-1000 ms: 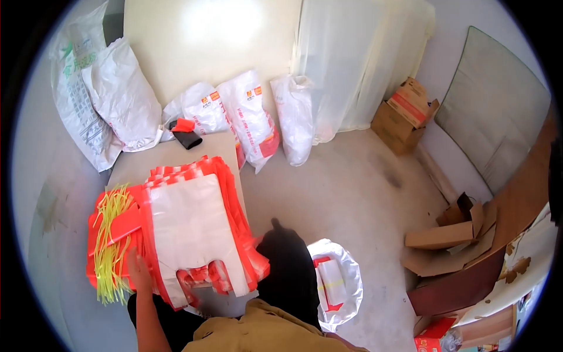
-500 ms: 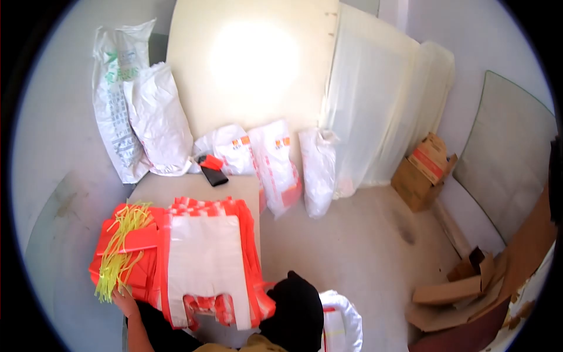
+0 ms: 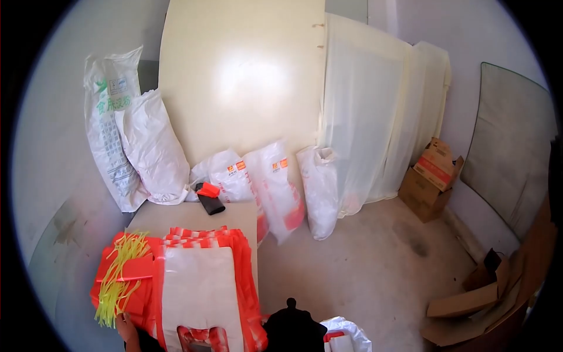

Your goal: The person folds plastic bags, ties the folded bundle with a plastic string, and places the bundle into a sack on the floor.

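My left hand (image 3: 125,330) is at the lower left, its fingers together at the lower ends of a bunch of yellow plastic strips (image 3: 124,264). It appears to pinch the strip ends, though the fingertips are small and dark. The strips lie across folded red plastic bags (image 3: 105,280). Beside them, a thick stack of red-and-white plastic carrier bags (image 3: 200,287) lies flat, handle cut-out toward me. My right hand is out of view.
The stack rests on a pale table (image 3: 176,216) with a black-and-red object (image 3: 211,203) at its far end. White sacks (image 3: 155,146) lean behind. Cardboard boxes (image 3: 431,179) stand at right, flattened cardboard (image 3: 463,302) nearer. A white bag-lined container (image 3: 347,334) is by my dark-clothed leg.
The view has tilted up, so the table and stack sit lower in the frame. My left hand stays by the yellow strips, and the bag stack looks unchanged.
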Action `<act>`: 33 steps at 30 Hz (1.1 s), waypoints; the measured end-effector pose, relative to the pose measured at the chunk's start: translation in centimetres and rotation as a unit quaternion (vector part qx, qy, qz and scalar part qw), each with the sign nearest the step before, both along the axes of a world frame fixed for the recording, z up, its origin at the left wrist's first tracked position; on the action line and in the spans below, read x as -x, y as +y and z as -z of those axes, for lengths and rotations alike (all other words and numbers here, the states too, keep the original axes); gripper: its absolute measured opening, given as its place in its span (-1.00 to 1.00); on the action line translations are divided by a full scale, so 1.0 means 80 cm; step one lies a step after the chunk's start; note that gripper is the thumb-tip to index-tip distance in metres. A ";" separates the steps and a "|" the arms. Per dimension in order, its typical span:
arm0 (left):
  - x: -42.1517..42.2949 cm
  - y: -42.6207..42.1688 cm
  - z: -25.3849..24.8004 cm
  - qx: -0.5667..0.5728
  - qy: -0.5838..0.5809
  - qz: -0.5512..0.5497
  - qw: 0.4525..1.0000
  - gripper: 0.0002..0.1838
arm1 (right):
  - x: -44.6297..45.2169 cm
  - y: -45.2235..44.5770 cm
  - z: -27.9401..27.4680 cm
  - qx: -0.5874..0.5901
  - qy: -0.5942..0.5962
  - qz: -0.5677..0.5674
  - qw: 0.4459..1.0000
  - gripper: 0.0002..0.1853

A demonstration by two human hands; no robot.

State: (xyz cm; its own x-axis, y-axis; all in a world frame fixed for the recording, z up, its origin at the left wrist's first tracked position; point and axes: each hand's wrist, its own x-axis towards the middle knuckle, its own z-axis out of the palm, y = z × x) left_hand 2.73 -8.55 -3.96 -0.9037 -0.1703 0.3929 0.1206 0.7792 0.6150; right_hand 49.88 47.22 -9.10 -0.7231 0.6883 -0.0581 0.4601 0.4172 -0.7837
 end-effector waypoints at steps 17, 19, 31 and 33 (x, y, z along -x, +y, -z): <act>-0.006 0.006 -0.005 0.054 -0.024 -0.020 0.998 -0.59 | 0.000 0.000 -0.007 0.003 -0.001 0.002 1.000 -0.58; -0.005 0.005 -0.004 0.047 -0.029 -0.013 0.998 -0.58 | -0.001 -0.002 -0.007 0.002 -0.004 0.001 1.000 -0.58; -0.003 0.000 0.001 0.018 -0.029 -0.012 0.999 -0.59 | -0.007 -0.003 -0.012 -0.004 -0.005 0.004 1.000 -0.60; -0.008 0.002 -0.003 0.018 -0.026 -0.010 0.999 -0.59 | -0.010 -0.004 -0.014 -0.004 -0.006 0.002 1.000 -0.60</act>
